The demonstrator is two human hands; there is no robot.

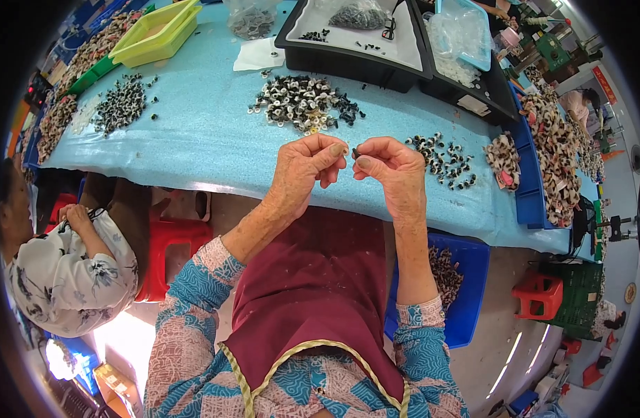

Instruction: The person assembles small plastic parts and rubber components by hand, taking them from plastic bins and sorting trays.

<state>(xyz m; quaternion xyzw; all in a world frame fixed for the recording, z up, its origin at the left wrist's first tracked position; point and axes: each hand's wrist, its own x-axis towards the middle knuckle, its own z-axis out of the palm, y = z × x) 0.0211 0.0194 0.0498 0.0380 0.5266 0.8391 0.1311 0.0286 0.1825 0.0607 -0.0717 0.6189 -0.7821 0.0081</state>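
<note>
Presently: one small dark piece [356, 152], pinched between thumb and forefinger of the right hand [396, 171], above the near side of the blue table cover [215, 118]. Left hand [299, 167]: thumb and forefinger drawn close, tips just beside the piece; whether anything sits between them, cannot tell. Hazard, first: a dropped piece, likely cause its slightness and a hold by fingertips alone; near the table's front edge, it might roll off onto the maroon apron [306, 265] or toward the blue bin [466, 313] below. Hazard, second: loss among lookalikes, should it bounce into the heap of black-and-white pieces [299, 101] ahead or the looser scatter [445, 164] to the right, both uncontained. Hazard, third: a misaligned meeting of fingertips, since the fingers themselves cover most of the piece. Hazard, fourth: a forearm or sleeve [421, 334] sweeping loose pieces aside, were the right arm to reach across the scatter.
</note>
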